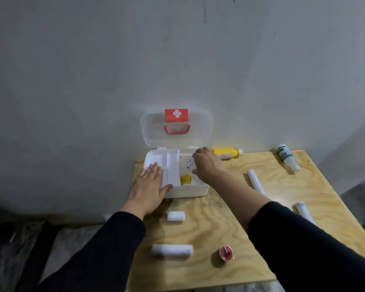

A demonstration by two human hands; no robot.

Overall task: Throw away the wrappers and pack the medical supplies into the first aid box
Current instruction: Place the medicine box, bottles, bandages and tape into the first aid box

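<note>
The white first aid box [190, 191] stands open at the table's far left, its clear lid [176, 127] with a red cross leaning on the wall. My left hand [150, 182] lies flat, fingers spread, on the box's white inner tray [167, 165]. Over the box's right half, my right hand [207, 163] grips a white packet [188, 165] with red print. A yellow item [185, 179] lies inside below it. On the table lie a short gauze roll [176, 216], a longer gauze roll [172, 250] and a red tape roll [226, 253].
A yellow bottle [227, 153] lies behind my right hand by the wall. A white and green bottle [288, 158] lies at the far right. Two white wrapped rolls [255, 182] [303, 211] lie on the wooden table [209, 228], whose edges are close on the left and front.
</note>
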